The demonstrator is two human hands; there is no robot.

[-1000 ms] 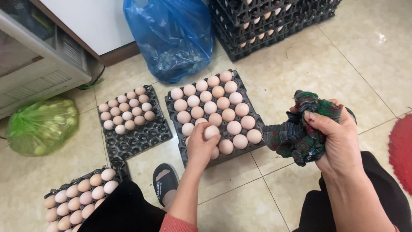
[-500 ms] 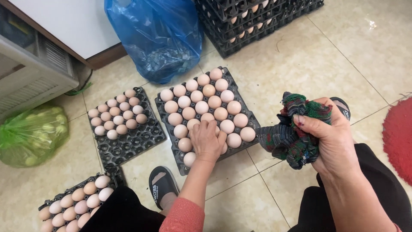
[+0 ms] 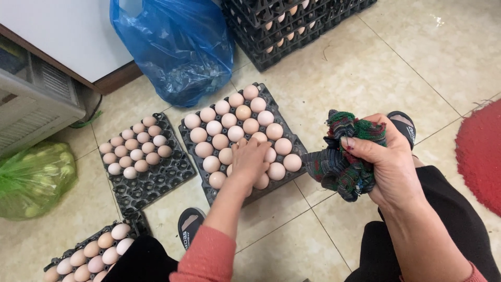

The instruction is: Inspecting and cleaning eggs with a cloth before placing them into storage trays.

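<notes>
The left hand (image 3: 250,162) lies palm down in the middle of the frame, fingers spread and lightly curled over the eggs (image 3: 229,133) at the near edge of a black egg tray (image 3: 195,138). It touches the eggs beneath it, but whether it actually has one in its grip cannot be told, since the palm hides them. The right hand (image 3: 389,164), at right of centre, is closed tight around a bunched cloth (image 3: 342,159) of dark green, red and grey weave, held above the floor just beside the right corner of that tray.

The tray sits on the tiled floor (image 3: 365,73), nearly full of pale brown and pinkish eggs. To its left lies a second black tray (image 3: 156,183), with smaller eggs filling only its upper half. At the lower left corner of the frame a third tray (image 3: 55,258) of eggs shows in part.

A blue plastic bag (image 3: 177,47) stands at the upper middle, just above the main tray. A stack of black egg trays (image 3: 271,26) fills the upper right. A green plastic bag (image 3: 31,177) lies at the left edge. A red mat (image 3: 482,151) shows at the right edge. Black sandals (image 3: 189,227) peek out below the main tray and beside the right hand.
</notes>
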